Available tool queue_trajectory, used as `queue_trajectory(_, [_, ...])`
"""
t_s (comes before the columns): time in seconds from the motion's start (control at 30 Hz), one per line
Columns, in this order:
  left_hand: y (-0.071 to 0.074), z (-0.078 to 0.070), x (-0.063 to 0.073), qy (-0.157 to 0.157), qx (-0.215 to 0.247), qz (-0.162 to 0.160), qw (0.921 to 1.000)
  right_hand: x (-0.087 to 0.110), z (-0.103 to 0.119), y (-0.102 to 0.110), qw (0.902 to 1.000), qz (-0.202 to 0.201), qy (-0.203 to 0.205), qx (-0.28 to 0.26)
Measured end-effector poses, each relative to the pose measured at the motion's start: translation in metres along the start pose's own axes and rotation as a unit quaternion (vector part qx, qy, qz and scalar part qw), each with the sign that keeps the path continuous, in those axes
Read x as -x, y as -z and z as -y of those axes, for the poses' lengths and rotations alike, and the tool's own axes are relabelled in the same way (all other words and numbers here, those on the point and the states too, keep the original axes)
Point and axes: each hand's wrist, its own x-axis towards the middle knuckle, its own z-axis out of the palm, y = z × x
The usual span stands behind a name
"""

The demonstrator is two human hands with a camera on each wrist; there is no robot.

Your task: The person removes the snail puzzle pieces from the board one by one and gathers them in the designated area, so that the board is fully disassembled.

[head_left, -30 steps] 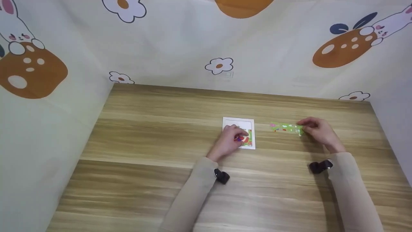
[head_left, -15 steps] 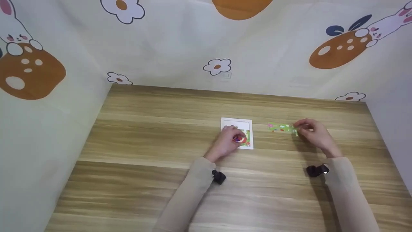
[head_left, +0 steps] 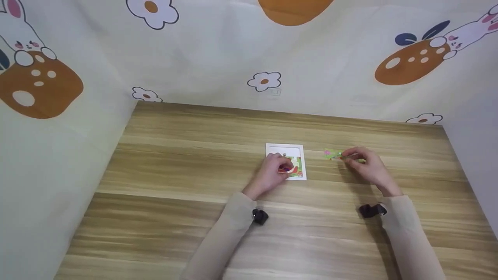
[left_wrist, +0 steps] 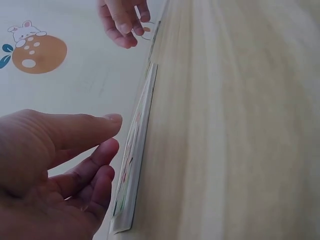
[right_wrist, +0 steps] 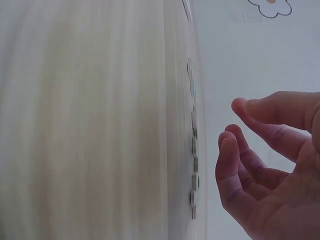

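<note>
A small white-bordered jigsaw puzzle [head_left: 297, 167] lies on the table, its lower part filled with a colourful picture and its upper part white. My left hand [head_left: 273, 171] is over its left side with loosely bent fingers, hiding part of the picture. In the left wrist view the left hand [left_wrist: 65, 170] shows nothing between thumb and fingers. To the right lie several green jigsaw pieces [head_left: 330, 154], partly covered by my right hand [head_left: 365, 165]. Seen from the right wrist, that hand [right_wrist: 280, 165] is bent just above the pieces [right_wrist: 195, 160], with no piece visible in it.
The wood-grain table [head_left: 175, 163] reaches back to a cloth wall [head_left: 202, 58] printed with flowers and rabbits. More cloth walls stand at the left and right. Each wrist carries a small black camera [head_left: 260, 216].
My right hand has moved left along the row of green pieces and now covers more of them. The left hand stays over the puzzle with hardly any change.
</note>
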Motion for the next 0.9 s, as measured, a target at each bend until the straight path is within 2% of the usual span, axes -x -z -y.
queue_trajectory(0.2, [0.001,0.002,0.003,0.02,-0.007,0.051,0.9985,-0.001,0.006,-0.012,0.9995,0.009,0.019,-0.025])
queue_trajectory(0.37, [0.003,0.006,0.004,0.043,0.011,0.081,0.9957,-0.006,0.01,-0.023,0.999,0.02,0.028,-0.029])
queue_trajectory(0.5, [0.006,0.009,0.005,0.056,0.036,0.091,0.9937,-0.008,0.015,-0.032,0.9979,0.033,0.038,-0.041])
queue_trajectory(0.9, [0.007,0.013,0.004,0.039,0.066,0.094,0.9926,-0.013,0.042,-0.055,0.9914,0.092,0.068,-0.064])
